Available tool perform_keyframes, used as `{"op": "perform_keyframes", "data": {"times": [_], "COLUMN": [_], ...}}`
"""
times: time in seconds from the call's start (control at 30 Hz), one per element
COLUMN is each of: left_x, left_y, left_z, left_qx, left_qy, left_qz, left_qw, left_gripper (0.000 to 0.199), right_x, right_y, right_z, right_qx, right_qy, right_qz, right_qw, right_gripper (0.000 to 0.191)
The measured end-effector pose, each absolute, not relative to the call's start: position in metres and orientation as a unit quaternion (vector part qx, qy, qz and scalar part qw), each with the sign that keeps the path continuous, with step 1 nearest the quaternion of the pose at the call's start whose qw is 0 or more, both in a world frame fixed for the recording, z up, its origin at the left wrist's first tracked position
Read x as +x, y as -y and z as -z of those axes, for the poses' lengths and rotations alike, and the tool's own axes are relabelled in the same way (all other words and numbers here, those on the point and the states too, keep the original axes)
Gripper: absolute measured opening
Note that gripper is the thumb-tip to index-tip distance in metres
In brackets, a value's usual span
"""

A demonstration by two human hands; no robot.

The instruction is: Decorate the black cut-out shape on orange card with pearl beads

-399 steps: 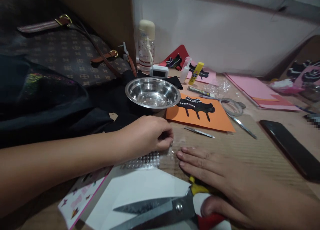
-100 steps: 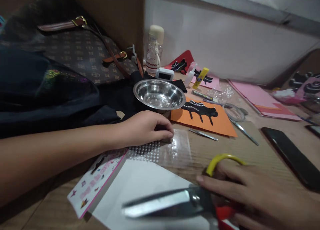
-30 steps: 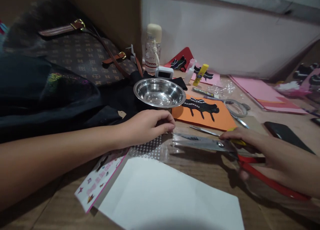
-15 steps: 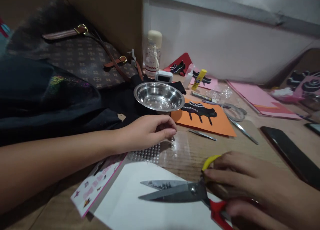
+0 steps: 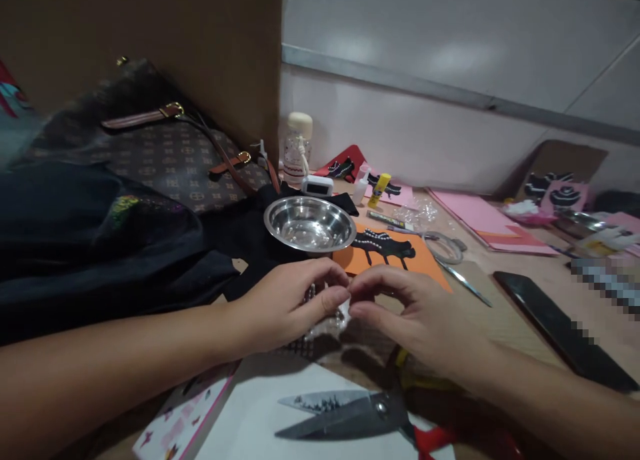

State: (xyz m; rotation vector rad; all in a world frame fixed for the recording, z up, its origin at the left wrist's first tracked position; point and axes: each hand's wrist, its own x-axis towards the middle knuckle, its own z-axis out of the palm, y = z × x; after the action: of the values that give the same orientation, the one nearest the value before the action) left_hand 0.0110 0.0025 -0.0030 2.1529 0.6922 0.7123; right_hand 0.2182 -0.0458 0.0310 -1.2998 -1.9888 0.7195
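The two hands meet at the fingertips: the left hand (image 5: 295, 307) curls with thumb and forefinger tips close together, and the right hand (image 5: 423, 310) makes a narrow pinch facing it; whether either grips anything cannot be told. Beads and a crumpled bit of clear plastic (image 5: 339, 319) show by the left thumb, and one bead sheet (image 5: 301, 347) is partly hidden beneath that hand. Nearer the wearer, one pair of scissors (image 5: 345, 410) lies with its two blades parted over one sheet of white paper (image 5: 270, 400); one pink-edged card (image 5: 183, 417) is at the paper's left. Just beyond the hands stand one metal bowl (image 5: 274, 228) with small bits inside and one orange card (image 5: 430, 263), its single black cut-out (image 5: 385, 247) bearing two bead rows and three legs. To the right are one roll of tape (image 5: 457, 252), one silver pointed tool (image 5: 465, 283) and one black phone (image 5: 560, 330). Farther back come one yellow glue stick (image 5: 379, 191), one squeeze bottle (image 5: 361, 192), one white gadget (image 5: 317, 185), one drinking bottle (image 5: 297, 150), and two more cards with cut-outs, a red card (image 5: 356, 156) and a pink card (image 5: 401, 195).
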Motion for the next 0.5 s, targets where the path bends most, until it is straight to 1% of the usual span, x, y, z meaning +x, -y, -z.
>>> {"op": "perform_keyframes", "data": {"times": [0.3, 0.43, 0.5], "left_x": [0.014, 0.012, 0.01], "left_y": [-0.004, -0.004, -0.004], "left_z": [0.007, 0.009, 0.01], "left_qx": [0.849, 0.867, 0.879], "left_qy": [-0.252, -0.22, -0.208], "left_qz": [-0.265, -0.255, -0.246], "left_qw": [0.383, 0.366, 0.351], "left_gripper": [0.018, 0.02, 0.025], "right_x": [0.216, 0.218, 0.225], "right_y": [0.049, 0.053, 0.049], "right_z": [-0.011, -0.009, -0.012], "right_qx": [-0.453, -0.436, -0.455], "right_qy": [0.71, 0.711, 0.719], "right_qz": [-0.36, -0.379, -0.36], "right_qw": [0.401, 0.401, 0.383], "right_gripper": [0.008, 0.007, 0.006]}}
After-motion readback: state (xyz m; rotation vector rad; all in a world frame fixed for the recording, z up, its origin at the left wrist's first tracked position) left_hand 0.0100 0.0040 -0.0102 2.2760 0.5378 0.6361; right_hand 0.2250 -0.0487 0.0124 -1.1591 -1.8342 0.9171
